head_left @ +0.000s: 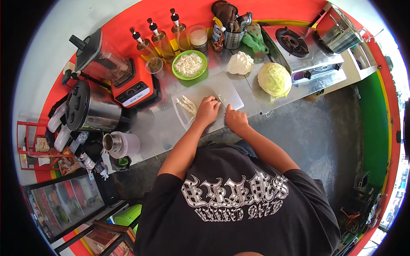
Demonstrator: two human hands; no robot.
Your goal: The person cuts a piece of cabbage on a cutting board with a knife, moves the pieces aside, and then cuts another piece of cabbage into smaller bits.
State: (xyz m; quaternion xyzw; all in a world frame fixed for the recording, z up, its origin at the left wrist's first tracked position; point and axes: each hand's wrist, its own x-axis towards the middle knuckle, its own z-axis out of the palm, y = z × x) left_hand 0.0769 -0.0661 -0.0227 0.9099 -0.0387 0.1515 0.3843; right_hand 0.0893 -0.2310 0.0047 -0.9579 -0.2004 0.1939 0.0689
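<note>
A white cutting board (232, 91) lies on the metal counter. My right hand (236, 118) is closed around the handle of a knife (221, 100), whose blade reaches over the board. Just left of the blade, my left hand (208, 110) is on the board with its fingers curled; what they hold, if anything, is hidden. Pale strips (186, 106) lie on the board's left part. Behind the board stands a green bowl (189, 65) of white shreds. A white cut piece of cabbage (240, 63) and a whole pale green cabbage (274, 80) sit behind and to the right.
At the left are a red blender (132, 89), a large steel pot (95, 109) and a pinkish flask (124, 144). Pump bottles (161, 42) and a steel utensil holder (233, 39) line the wall. A gas stove (299, 53) with a steel pot (337, 30) is at the right.
</note>
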